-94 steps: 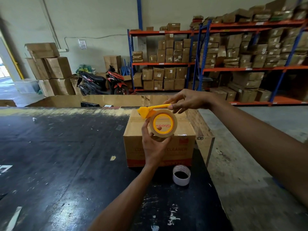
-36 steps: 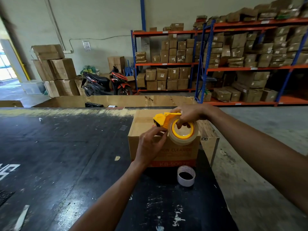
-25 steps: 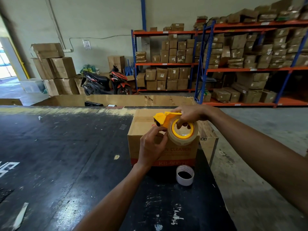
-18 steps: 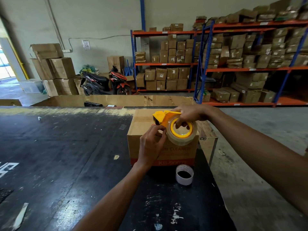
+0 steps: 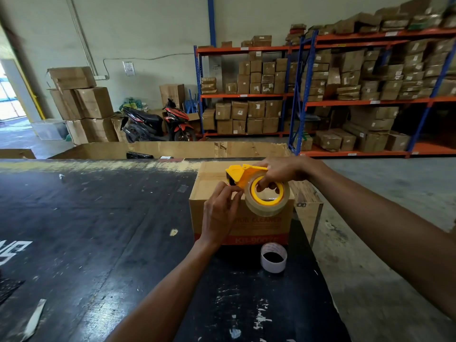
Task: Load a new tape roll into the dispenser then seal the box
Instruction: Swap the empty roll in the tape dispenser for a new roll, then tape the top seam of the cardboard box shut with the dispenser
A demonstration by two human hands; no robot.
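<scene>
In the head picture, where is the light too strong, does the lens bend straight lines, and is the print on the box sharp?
Head view: the doorway at far left is washed out white; the wide lens bows the shelf posts and table edge; a dull sheen lies on the black table; the red print on the box is soft and only partly readable, and the left hand covers part of it.

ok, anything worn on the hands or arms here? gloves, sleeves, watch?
Nothing worn that shows. The left hand and right hand are bare: no gloves, rings or tape. Both forearms are uncovered up to the frame edge, with no sleeve cuff, watch or band in view.
</scene>
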